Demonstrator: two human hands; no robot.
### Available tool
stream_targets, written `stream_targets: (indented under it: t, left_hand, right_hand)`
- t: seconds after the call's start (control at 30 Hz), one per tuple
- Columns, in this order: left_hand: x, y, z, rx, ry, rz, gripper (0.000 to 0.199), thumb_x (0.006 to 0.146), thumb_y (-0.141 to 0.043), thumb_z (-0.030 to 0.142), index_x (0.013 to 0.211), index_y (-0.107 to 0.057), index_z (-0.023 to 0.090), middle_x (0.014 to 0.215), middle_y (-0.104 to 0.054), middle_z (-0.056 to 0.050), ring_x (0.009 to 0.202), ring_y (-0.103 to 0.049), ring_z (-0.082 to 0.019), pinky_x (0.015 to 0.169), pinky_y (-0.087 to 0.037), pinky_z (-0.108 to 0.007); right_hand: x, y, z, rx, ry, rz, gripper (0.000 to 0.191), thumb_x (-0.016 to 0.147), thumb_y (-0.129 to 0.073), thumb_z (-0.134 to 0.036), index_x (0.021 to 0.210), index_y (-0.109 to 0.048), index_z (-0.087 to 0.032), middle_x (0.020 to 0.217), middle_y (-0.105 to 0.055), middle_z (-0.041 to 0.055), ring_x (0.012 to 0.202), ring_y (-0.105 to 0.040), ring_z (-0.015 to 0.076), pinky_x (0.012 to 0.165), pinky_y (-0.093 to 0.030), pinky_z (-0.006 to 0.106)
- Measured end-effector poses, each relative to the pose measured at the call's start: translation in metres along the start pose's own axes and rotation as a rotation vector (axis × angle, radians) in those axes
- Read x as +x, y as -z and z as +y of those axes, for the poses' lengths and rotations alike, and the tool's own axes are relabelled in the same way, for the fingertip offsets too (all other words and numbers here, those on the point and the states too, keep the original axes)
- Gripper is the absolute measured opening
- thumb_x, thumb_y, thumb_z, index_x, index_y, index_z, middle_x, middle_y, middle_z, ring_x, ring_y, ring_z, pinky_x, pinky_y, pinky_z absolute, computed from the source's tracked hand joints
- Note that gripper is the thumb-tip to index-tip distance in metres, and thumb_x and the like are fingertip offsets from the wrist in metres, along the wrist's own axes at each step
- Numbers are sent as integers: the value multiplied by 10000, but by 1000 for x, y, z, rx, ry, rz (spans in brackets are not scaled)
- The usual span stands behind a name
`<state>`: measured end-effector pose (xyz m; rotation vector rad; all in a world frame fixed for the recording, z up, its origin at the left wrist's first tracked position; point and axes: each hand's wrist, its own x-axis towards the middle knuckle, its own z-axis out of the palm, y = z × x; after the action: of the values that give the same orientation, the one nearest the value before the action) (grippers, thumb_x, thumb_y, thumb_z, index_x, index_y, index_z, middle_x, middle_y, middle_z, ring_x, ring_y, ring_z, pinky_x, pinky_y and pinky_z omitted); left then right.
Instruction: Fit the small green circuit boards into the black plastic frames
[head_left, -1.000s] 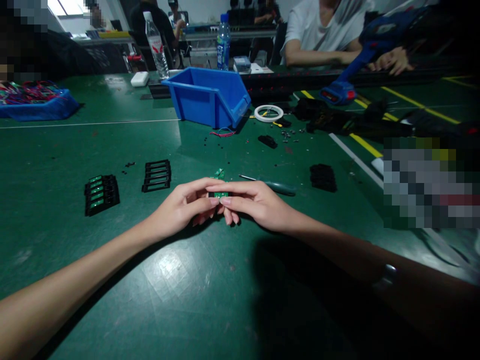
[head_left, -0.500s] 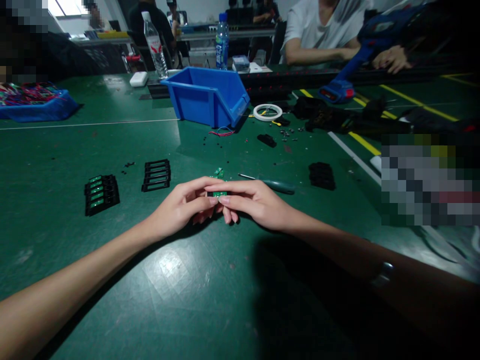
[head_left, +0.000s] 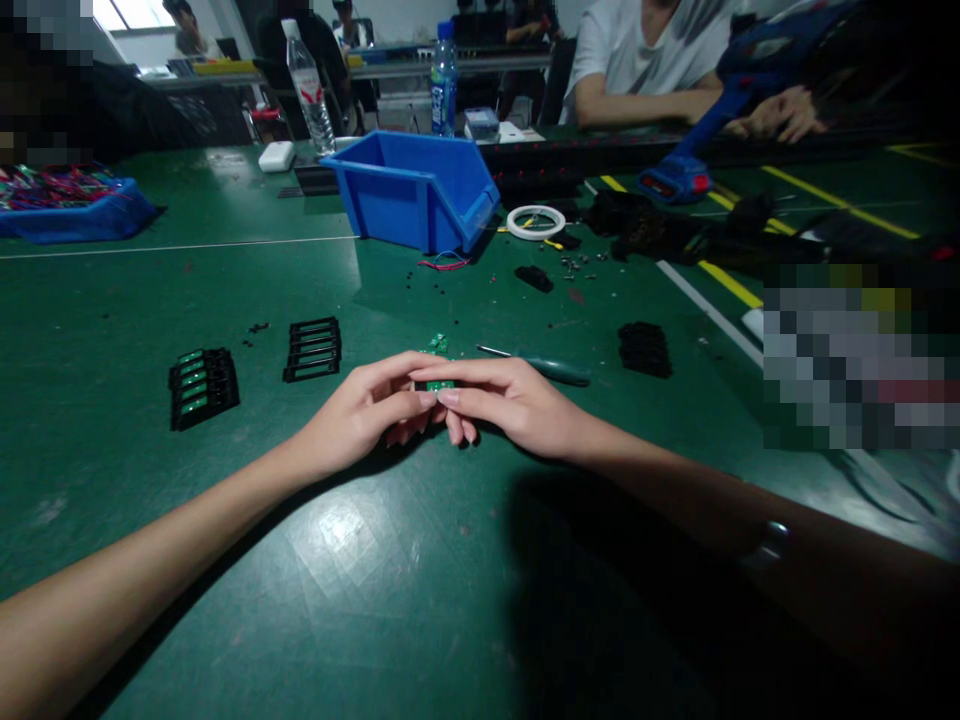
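Between my left hand (head_left: 375,405) and my right hand (head_left: 517,400) is a small green circuit board (head_left: 440,385), pinched from both sides by thumbs and fingers. The fingers cover most of it. Just beyond them lie small green pieces (head_left: 438,343) on the green table (head_left: 360,600). A screwdriver (head_left: 555,371) with a dark green handle rests behind my right hand. To the left of my left hand are an open black frame (head_left: 313,349) and a black holder with green boards (head_left: 202,388). Stacked black parts (head_left: 643,350) lie to the right.
A blue bin (head_left: 412,195), a white tape ring (head_left: 535,223), loose screws (head_left: 577,265) and a black piece (head_left: 533,279) are farther back. Bottles (head_left: 307,90), a blue power drill (head_left: 697,140) and a wire-filled blue tray (head_left: 90,215) stand around. A person (head_left: 645,70) sits across.
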<state>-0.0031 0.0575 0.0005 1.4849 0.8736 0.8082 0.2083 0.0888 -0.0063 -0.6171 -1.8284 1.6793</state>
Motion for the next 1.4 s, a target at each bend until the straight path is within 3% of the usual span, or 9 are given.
stream_targets:
  t: [0.6, 1.4]
  left_hand:
    - [0, 0, -1, 20, 7, -9, 399, 968, -621, 304, 1337, -582, 158, 829, -698, -38, 604, -556, -110, 500, -434, -188]
    - [0, 0, 0, 36, -3, -1, 386, 968, -622, 288, 1330, -600, 157, 792, -664, -12, 590, -538, -92, 500, -432, -178]
  right_hand:
    - [0, 1, 3, 21, 20, -13, 366, 981, -577, -192, 1331, -653, -121, 702, -677, 6, 615, -659, 131, 538, -498, 234]
    - [0, 1, 2, 31, -7, -6, 354, 978, -577, -205, 1312, -656, -116, 727, -690, 18, 622, -671, 133, 527, -491, 231]
